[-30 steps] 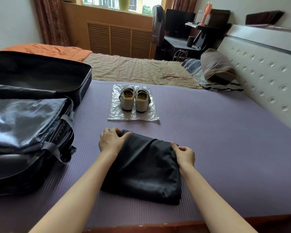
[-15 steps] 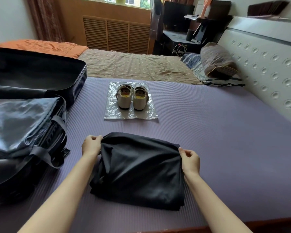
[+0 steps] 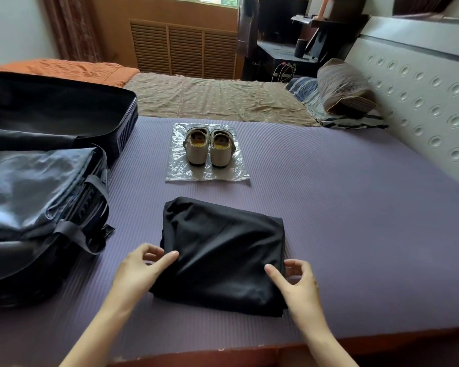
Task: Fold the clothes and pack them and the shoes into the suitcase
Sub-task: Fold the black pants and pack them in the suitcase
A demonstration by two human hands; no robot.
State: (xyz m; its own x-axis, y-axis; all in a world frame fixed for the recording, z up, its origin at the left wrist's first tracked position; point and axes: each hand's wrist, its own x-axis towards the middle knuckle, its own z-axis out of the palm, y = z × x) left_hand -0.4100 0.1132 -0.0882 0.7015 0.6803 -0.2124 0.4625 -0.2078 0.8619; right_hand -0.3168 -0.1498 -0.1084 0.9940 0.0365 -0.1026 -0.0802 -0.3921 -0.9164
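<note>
- thumb of the left hand (image 3: 143, 270) lies on top of the folded black garment (image 3: 223, 255) at its left edge, fingers curled at that edge; i read it as a pinch on the cloth.
- right hand (image 3: 298, 283): thumb on the garment's near right corner, fingers curled just beside the edge, pinching too as far as i can see.
- garment lies flat on the purple mat (image 3: 342, 207), outside the suitcase (image 3: 51, 197), which lies open to its left, near but apart.
- shoes (image 3: 208, 148) stand side by side on a clear plastic sheet (image 3: 233, 176), beyond the garment.
</note>
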